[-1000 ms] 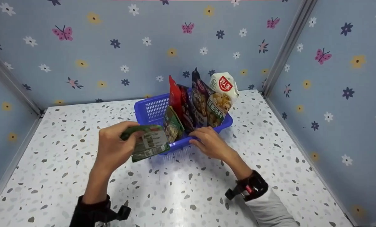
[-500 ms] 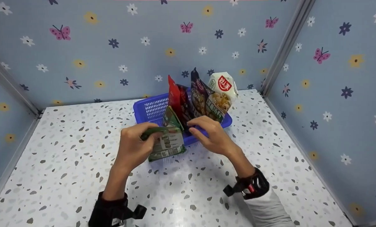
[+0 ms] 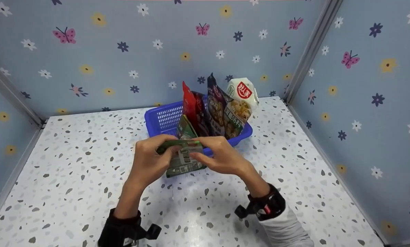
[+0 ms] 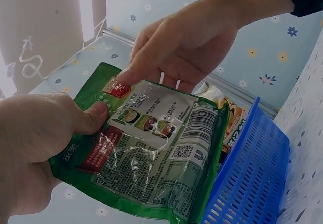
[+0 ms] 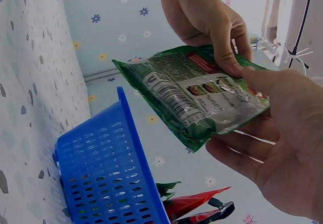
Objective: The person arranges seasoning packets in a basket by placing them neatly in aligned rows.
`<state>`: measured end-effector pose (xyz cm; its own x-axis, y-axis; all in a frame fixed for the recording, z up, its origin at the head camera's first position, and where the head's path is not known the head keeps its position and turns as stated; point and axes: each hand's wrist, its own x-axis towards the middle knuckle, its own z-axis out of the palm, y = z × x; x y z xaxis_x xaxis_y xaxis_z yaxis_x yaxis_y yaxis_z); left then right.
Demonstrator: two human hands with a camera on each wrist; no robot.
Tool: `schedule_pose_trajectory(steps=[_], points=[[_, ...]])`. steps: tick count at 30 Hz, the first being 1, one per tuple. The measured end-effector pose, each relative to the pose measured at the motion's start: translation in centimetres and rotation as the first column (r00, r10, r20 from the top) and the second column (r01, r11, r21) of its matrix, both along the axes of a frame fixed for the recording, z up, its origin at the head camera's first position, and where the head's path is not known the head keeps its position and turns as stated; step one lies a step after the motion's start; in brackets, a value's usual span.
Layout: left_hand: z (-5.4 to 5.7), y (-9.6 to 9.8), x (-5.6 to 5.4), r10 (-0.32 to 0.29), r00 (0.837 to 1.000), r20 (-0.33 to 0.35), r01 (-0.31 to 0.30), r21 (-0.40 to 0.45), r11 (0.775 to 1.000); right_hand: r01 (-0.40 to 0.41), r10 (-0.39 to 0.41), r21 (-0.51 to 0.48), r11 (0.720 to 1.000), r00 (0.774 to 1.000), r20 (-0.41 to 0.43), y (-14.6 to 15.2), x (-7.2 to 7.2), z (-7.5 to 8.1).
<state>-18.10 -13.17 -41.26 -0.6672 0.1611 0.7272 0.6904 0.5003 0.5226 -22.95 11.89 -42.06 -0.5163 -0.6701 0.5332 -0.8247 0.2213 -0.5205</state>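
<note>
A flat green food packet (image 3: 186, 164), printed side with barcode facing me, is held up just in front of a blue plastic basket (image 3: 152, 124). My left hand (image 3: 152, 156) pinches its left end, thumb on the printed face. At the opposite upper corner my right hand (image 3: 222, 156) grips it too, thumb (image 5: 260, 81) on the face and fingers behind, as the right wrist view shows. Inside the basket, another green packet (image 3: 187, 127) leans close behind the held one and is partly covered by it.
Also standing in the basket are a red packet (image 3: 190, 106), a dark purple packet (image 3: 216, 108) and a white-topped packet (image 3: 241, 103). The basket sits on a speckled white table (image 3: 88, 164), near a flowered back wall (image 3: 112, 68).
My left hand has carried the green packet rightward along the basket's front. My right hand has left the basket rim and taken hold of the packet's other end.
</note>
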Motion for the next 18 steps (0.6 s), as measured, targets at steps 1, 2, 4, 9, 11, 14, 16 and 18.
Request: schedule_pose_trajectory(steps=[1, 2, 4, 9, 11, 14, 16, 18], points=[[0.01, 0.02, 0.03, -0.004, 1.0, 0.0, 0.004, 0.002, 1.0, -0.007, 0.007, -0.01, 1.0, 1.0, -0.002, -0.1, -0.03, -0.1], [0.02, 0.03, 0.06, -0.006, 1.0, -0.001, 0.006, 0.003, 1.0, -0.011, 0.011, -0.022, 1.0, 1.0, -0.01, -0.2, -0.08, -0.18], [0.05, 0.07, 0.08, -0.009, 1.0, -0.002, 0.009, 0.004, 1.0, -0.012, 0.011, -0.045, 0.999, 0.999, -0.03, -0.33, -0.2, -0.32], [0.02, 0.14, 0.04, -0.011, 1.0, -0.005, 0.011, -0.002, 1.0, -0.018, 0.013, -0.082, 0.996, 0.998, -0.066, -0.4, -0.43, -0.49], [-0.06, 0.11, -0.01, -0.014, 1.0, -0.01, 0.014, -0.006, 1.0, -0.023, 0.016, -0.086, 0.996, 0.997, -0.071, -0.36, -0.47, -0.51], [-0.25, -0.01, -0.17, -0.017, 1.0, -0.019, 0.017, -0.008, 1.0, -0.021, 0.014, -0.089, 0.996, 0.997, -0.075, -0.21, -0.55, -0.52], [-0.34, -0.11, -0.32, -0.025, 1.0, -0.013, 0.025, 0.008, 1.0, -0.015, 0.007, -0.1, 0.995, 0.997, -0.078, -0.04, -0.62, -0.46], [-0.44, -0.25, -0.47, -0.032, 0.999, 0.011, 0.032, 0.041, 0.999, -0.003, -0.007, -0.123, 0.992, 0.997, -0.082, 0.19, -0.71, -0.34]])
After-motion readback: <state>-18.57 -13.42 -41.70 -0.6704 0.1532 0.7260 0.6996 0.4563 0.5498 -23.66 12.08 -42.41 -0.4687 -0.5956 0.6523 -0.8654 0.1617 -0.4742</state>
